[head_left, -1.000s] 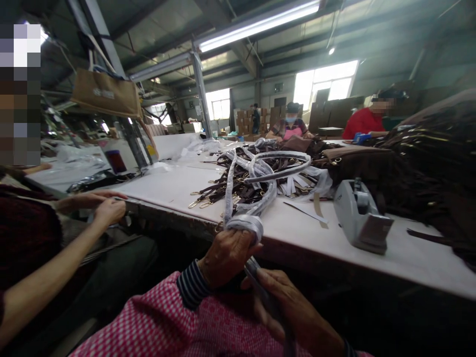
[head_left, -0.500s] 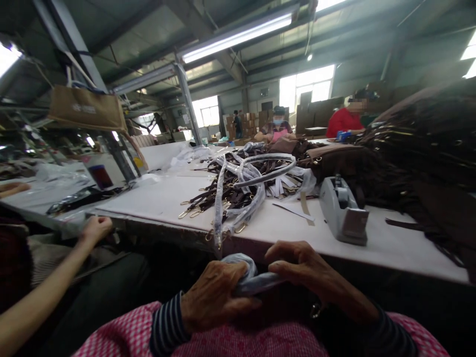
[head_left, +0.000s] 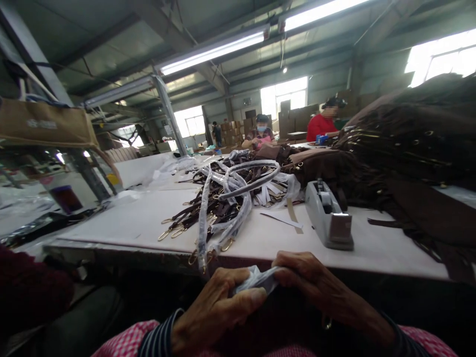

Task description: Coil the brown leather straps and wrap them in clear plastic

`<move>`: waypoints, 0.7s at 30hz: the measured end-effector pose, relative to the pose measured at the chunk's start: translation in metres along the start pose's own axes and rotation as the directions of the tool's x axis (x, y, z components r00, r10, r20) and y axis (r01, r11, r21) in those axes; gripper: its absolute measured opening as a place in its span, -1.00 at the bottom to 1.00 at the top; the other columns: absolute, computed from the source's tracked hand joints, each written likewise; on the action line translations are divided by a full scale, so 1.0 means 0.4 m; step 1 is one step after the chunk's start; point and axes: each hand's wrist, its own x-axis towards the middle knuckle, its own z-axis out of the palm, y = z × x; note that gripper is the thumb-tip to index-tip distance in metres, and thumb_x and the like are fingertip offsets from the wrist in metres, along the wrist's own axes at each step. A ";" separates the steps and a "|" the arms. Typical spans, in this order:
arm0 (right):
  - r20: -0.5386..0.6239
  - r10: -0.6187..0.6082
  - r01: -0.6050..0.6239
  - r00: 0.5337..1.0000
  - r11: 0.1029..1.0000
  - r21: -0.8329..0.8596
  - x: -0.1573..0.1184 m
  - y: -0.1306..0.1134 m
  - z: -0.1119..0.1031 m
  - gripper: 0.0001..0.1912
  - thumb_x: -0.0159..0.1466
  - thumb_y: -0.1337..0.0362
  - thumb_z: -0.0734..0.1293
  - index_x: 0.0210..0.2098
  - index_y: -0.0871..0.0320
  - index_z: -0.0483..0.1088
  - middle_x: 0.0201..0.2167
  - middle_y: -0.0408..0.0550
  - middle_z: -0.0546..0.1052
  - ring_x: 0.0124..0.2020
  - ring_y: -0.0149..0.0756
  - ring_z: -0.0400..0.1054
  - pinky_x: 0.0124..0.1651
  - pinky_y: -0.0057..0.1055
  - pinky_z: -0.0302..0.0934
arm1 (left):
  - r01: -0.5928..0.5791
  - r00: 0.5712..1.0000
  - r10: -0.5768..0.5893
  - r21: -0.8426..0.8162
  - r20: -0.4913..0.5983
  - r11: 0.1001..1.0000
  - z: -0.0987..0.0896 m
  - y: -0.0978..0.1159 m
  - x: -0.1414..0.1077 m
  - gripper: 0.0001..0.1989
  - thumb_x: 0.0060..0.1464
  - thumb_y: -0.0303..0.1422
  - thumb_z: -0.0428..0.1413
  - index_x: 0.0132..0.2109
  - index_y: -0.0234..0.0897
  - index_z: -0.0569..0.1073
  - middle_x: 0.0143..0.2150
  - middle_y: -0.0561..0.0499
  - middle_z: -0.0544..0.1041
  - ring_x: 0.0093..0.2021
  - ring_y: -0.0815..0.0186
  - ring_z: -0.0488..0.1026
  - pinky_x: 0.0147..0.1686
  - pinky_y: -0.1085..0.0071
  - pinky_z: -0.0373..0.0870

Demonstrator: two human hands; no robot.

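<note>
- Gripped the plastic-wrapped bundle (head_left: pixel 253 278) in the left hand (head_left: pixel 219 302), with the thumb laid along the near side.
- Pinched the bundle's other end in the right hand (head_left: pixel 308 275), with fingers curled over; could not make out the fingertips fully.
- Held the bundle between both hands, just in front of the near edge of the white table (head_left: pixel 122 218).
- Saw a small metal fitting (head_left: pixel 327 322) below the right wrist; could not tell its attachment.
- Saw beyond the hands a heap of dark straps (head_left: pixel 191 208) with gold-coloured clips (head_left: pixel 163 235), and plastic-covered straps (head_left: pixel 203 223) looped on top, reaching the near edge.
- Saw a grey tape dispenser (head_left: pixel 327 218) standing right of the heap, with a thin strip (head_left: pixel 280 220) lying between.
- Saw a brown pile (head_left: pixel 420 173) at far right.
- Saw a person in red (head_left: pixel 316 126) beyond the table, and a tan bag (head_left: pixel 44 124) hanging at left.
</note>
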 end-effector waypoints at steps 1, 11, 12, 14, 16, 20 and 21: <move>-0.001 -0.017 0.017 1.000 0.999 0.032 0.006 -0.001 -0.005 -0.60 0.52 0.00 0.20 -0.30 0.12 0.44 -0.40 -0.19 0.43 -0.34 -0.35 0.32 -0.24 -0.43 0.17 | -0.007 0.999 0.008 -0.063 0.031 0.998 -0.008 0.009 0.010 -0.52 0.30 0.06 0.01 -0.37 -0.25 0.35 -0.52 0.13 0.33 -0.54 0.42 0.22 -0.50 0.46 0.13; -0.034 -0.412 0.314 0.911 0.743 -0.591 0.051 0.075 -0.093 -0.72 0.54 0.27 0.17 -0.01 0.11 0.51 -0.27 -0.03 0.52 -0.20 -0.20 0.32 -0.14 -0.27 0.18 | -0.354 0.935 0.273 0.553 0.226 0.754 -0.112 -0.005 0.216 -0.69 0.13 -0.21 0.33 -0.36 -0.25 0.38 -0.38 0.13 0.39 -0.36 0.34 0.29 -0.32 0.38 0.16; -0.012 -0.432 0.315 0.902 0.677 -0.665 0.051 0.089 -0.093 -0.72 0.54 0.31 0.15 0.03 0.13 0.49 -0.29 -0.03 0.53 -0.22 -0.19 0.32 -0.16 -0.26 0.17 | -0.409 0.913 0.309 0.594 0.267 0.693 -0.113 -0.018 0.242 -0.73 0.12 -0.26 0.35 -0.33 -0.25 0.41 -0.35 0.10 0.43 -0.32 0.31 0.33 -0.29 0.36 0.19; 0.046 -0.459 0.329 0.887 0.559 -0.761 0.054 0.115 -0.091 -0.69 0.53 0.38 0.13 0.16 0.17 0.40 -0.30 -0.04 0.53 -0.26 -0.20 0.33 -0.20 -0.26 0.15 | -0.470 0.882 0.337 0.651 0.328 0.596 -0.112 -0.041 0.290 -0.82 0.11 -0.36 0.34 -0.27 -0.25 0.46 -0.28 0.04 0.49 -0.25 0.25 0.39 -0.22 0.34 0.26; 0.117 -0.437 0.349 0.892 0.499 -0.793 0.060 0.134 -0.089 -0.62 0.50 0.45 0.16 0.28 0.19 0.30 -0.27 -0.05 0.55 -0.28 -0.22 0.35 -0.22 -0.27 0.16 | -0.504 0.863 0.333 0.693 0.380 0.515 -0.110 -0.056 0.329 -0.86 0.11 -0.41 0.32 -0.25 -0.25 0.48 -0.24 -0.01 0.51 -0.21 0.21 0.42 -0.20 0.33 0.30; 0.145 -0.328 0.311 0.934 0.540 -0.782 0.079 0.153 -0.089 -0.61 0.45 0.50 0.23 0.24 0.20 0.30 -0.24 -0.04 0.55 -0.25 -0.21 0.37 -0.21 -0.27 0.18 | -0.569 0.822 0.334 0.696 0.462 0.438 -0.113 -0.068 0.366 -0.87 0.13 -0.42 0.32 -0.24 -0.28 0.49 -0.20 -0.06 0.54 -0.15 0.16 0.43 -0.15 0.28 0.33; 0.138 -0.294 0.289 0.946 0.569 -0.770 0.083 0.153 -0.090 -0.65 0.44 0.50 0.24 0.18 0.19 0.34 -0.23 -0.05 0.54 -0.24 -0.21 0.36 -0.21 -0.28 0.18 | -0.569 0.822 0.335 0.688 0.461 0.450 -0.115 -0.069 0.366 -0.86 0.14 -0.41 0.31 -0.20 -0.28 0.50 -0.17 -0.07 0.55 -0.13 0.15 0.43 -0.13 0.27 0.34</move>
